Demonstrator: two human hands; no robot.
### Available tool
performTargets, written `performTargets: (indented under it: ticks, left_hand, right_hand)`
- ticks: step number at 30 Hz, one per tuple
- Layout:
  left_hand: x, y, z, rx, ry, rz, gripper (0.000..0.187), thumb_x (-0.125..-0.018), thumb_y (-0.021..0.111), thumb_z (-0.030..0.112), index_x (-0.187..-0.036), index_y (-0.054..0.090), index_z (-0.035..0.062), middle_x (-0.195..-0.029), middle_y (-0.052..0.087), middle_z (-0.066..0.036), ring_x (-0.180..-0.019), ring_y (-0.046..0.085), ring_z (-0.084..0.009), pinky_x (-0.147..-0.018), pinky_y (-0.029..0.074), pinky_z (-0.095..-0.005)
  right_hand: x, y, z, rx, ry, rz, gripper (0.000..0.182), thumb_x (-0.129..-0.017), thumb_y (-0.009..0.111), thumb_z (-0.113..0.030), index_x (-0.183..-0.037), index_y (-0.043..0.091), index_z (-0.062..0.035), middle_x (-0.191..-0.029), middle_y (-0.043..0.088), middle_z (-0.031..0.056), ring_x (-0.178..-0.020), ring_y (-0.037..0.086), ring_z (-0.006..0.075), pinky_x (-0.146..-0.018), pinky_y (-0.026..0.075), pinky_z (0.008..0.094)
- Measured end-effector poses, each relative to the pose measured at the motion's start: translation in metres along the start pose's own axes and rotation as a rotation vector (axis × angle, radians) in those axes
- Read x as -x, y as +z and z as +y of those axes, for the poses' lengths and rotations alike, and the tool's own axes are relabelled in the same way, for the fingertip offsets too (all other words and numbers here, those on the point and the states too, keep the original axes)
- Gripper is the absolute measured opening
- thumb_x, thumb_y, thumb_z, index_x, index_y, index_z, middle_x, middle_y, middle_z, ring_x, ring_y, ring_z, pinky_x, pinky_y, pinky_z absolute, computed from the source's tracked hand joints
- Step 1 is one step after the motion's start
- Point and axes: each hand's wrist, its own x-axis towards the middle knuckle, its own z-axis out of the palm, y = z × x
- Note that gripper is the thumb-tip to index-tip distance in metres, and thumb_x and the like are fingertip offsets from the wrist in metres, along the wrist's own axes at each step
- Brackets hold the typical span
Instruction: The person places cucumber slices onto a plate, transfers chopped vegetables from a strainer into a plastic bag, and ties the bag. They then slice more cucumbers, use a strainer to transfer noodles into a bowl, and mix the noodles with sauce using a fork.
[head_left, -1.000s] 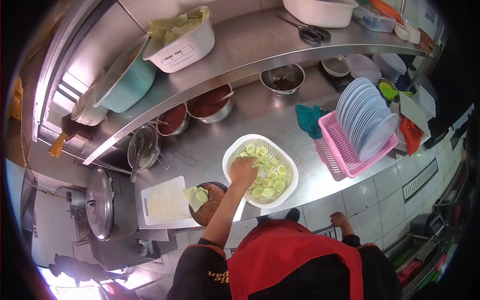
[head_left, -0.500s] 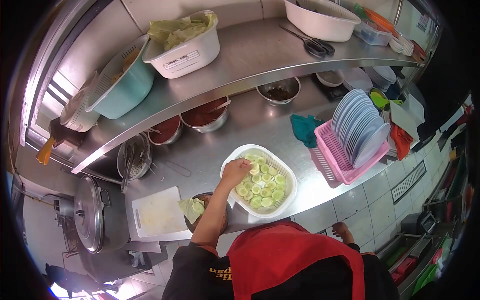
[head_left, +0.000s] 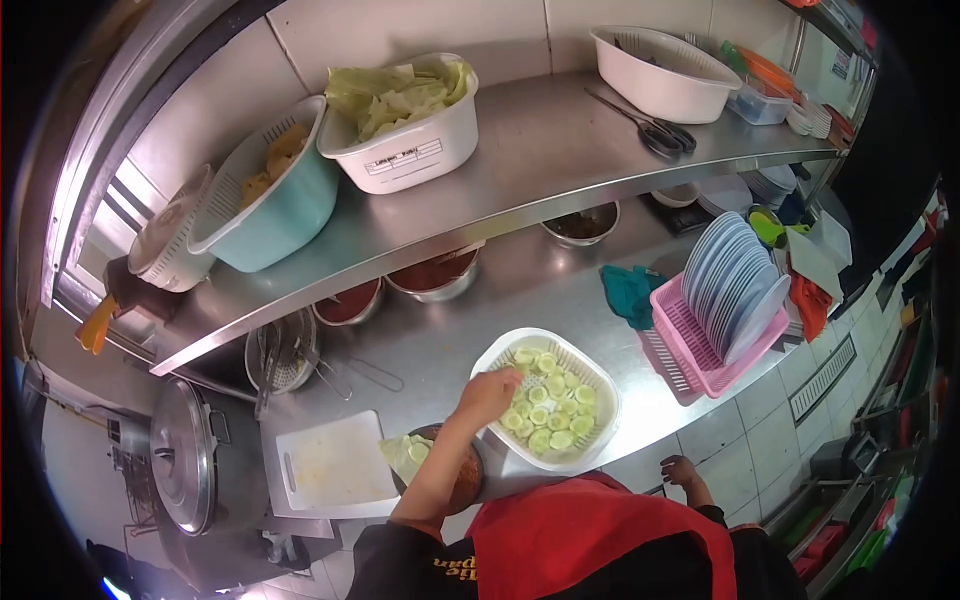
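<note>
Left hand (head_left: 488, 397) at the slices (head_left: 561, 408) in the basket (head_left: 613, 405)
Its fingers, drawn together, have shifted toward the left wall; the slice pinched a moment ago is hidden, so I cannot tell what they hold. Picking seems underway. Right hand (head_left: 679, 470) hangs loose, apparently empty, beyond the counter (head_left: 440, 345).

Strong fisheye curvature, black corners, and white glare on the steel counter (head_left: 645, 408)
</note>
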Motion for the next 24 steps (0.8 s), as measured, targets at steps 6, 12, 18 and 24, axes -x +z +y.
performTargets:
  ticks: [6, 12, 18, 24]
  left_hand:
    - [0.013, 0.02, 0.004, -0.767, 0.09, -0.218, 0.02, -0.072, 0.052, 0.014, -0.088, 0.064, 0.0157, -0.08, 0.063, -0.009, -0.083, 0.059, -0.0274, -0.073, 0.041, -0.0386]
    - [0.008, 0.018, 0.001, -0.583, 0.078, -0.407, 0.025, -0.07, 0.059, 0.022, -0.092, 0.061, 0.0118, -0.085, 0.063, -0.01, -0.084, 0.059, -0.0256, -0.075, 0.041, -0.0379]
    - [-0.007, -0.003, 0.001, -0.045, 0.001, -0.368, 0.029, -0.075, 0.064, 0.029, -0.091, 0.06, 0.006, -0.075, 0.062, -0.01, -0.072, 0.061, -0.019, -0.064, 0.046, -0.0329]
    - [-0.01, -0.008, 0.013, 0.393, -0.122, -0.386, 0.026, -0.081, 0.062, 0.023, -0.092, 0.058, 0.0005, -0.072, 0.06, -0.006, -0.065, 0.058, -0.0081, -0.06, 0.044, -0.0241]
  right_hand:
    - [0.025, 0.009, -0.024, -0.03, 0.099, -0.058, 0.026, -0.072, 0.057, -0.006, -0.098, 0.06, -0.0046, -0.078, 0.064, 0.0088, -0.064, 0.063, 0.0181, -0.051, 0.049, 0.0307]
    - [0.04, 0.01, -0.003, -0.108, 0.278, 0.006, 0.023, -0.075, 0.054, -0.005, -0.097, 0.06, -0.0062, -0.075, 0.063, 0.0075, -0.062, 0.062, 0.0169, -0.05, 0.049, 0.0302]
    - [0.049, 0.012, 0.007, -0.091, 0.282, -0.008, 0.021, -0.074, 0.055, -0.005, -0.095, 0.06, -0.0065, -0.075, 0.063, 0.0079, -0.058, 0.06, 0.0154, -0.048, 0.048, 0.0284]
    - [0.011, 0.026, 0.077, 0.139, -0.215, -0.007, 0.019, -0.07, 0.063, -0.016, -0.085, 0.064, -0.0061, -0.074, 0.064, 0.0094, -0.062, 0.064, 0.0198, -0.05, 0.05, 0.0317]
